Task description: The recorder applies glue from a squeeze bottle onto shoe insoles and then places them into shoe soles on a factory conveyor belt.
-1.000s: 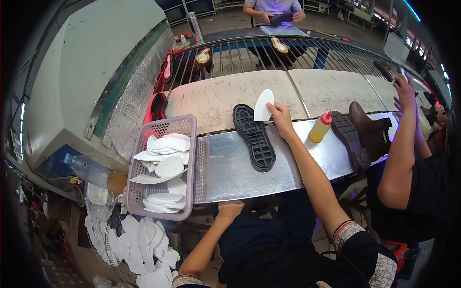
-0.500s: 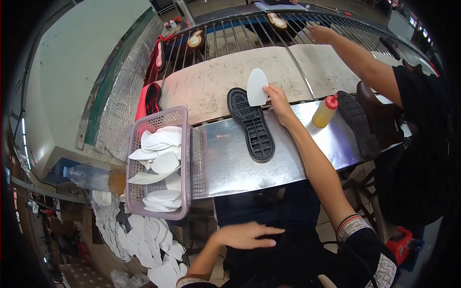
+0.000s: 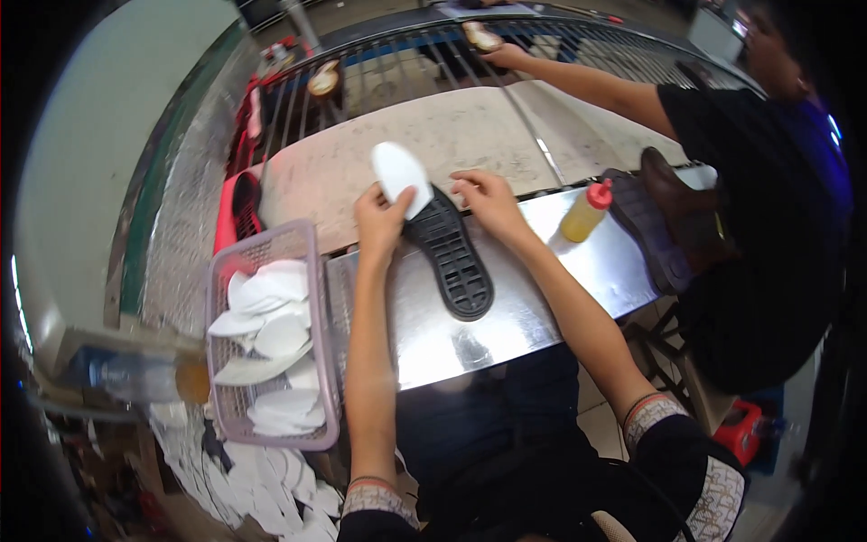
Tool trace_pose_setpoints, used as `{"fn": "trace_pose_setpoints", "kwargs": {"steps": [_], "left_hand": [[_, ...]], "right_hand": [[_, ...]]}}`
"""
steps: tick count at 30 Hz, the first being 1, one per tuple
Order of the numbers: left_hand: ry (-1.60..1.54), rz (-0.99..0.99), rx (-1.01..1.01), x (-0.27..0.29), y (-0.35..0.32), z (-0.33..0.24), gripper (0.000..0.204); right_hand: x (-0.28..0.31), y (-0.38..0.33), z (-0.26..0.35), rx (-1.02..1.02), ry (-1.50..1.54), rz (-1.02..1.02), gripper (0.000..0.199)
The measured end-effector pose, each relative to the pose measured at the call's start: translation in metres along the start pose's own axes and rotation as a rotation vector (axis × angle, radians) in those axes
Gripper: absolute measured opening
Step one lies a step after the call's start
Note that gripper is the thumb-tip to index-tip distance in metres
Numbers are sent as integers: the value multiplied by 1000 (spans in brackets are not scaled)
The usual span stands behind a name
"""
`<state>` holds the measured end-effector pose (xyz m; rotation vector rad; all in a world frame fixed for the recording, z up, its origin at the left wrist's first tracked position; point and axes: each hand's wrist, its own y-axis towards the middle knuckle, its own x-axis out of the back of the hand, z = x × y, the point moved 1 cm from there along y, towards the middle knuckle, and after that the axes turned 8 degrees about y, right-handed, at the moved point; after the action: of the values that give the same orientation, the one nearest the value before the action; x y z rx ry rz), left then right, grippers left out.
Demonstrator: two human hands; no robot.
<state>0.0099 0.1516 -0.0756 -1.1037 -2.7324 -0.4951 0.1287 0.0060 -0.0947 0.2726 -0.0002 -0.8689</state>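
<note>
A white pointed-oval shoe pad is pinched between the thumb and fingers of my left hand. It is tilted over the front end of a black shoe sole; whether the two touch, I cannot tell. The sole lies with its gridded side up on the metal table. My right hand is just right of the sole's front end, its fingers bent and apart with nothing in them. Left of the table's metal top, a lilac plastic basket holds several more white pads.
A yellow squeeze bottle with a red cap stands right of my right forearm. Beyond the table runs a pale belt and a rack of metal rods. To the right, a co-worker's arm reaches toward a shoe on the rack.
The pad has passed from my right hand to my left, which has come up from near my lap. The co-worker's hand has reached the shoe on the rack. My view has shifted.
</note>
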Motion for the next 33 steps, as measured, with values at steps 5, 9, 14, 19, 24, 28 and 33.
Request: {"fn": "trace_pose_setpoints", "kwargs": {"steps": [5,9,14,19,24,28,33], "left_hand": [[-558,-101,224,-3,-7,-1,37],[-761,23,150,-4,-7,-3,56],[-723,63,138,-5,-14,-26,64],[-662,247,207,-6,-13,-23,57],[-670,312,270,-13,-6,-9,61],[-819,280,295,-15,-9,-7,56],[-931,187,383,-22,-11,0,43]], "right_hand": [[1,-13,1,-43,6,-5,27],[1,-73,22,-243,789,-189,37],[76,-148,19,-588,1937,-237,69],[101,-114,36,-630,2008,-440,73],[121,-52,20,-581,1753,-712,63],[108,-27,17,-546,1623,-647,50],[52,3,42,-246,1224,-189,48]]}}
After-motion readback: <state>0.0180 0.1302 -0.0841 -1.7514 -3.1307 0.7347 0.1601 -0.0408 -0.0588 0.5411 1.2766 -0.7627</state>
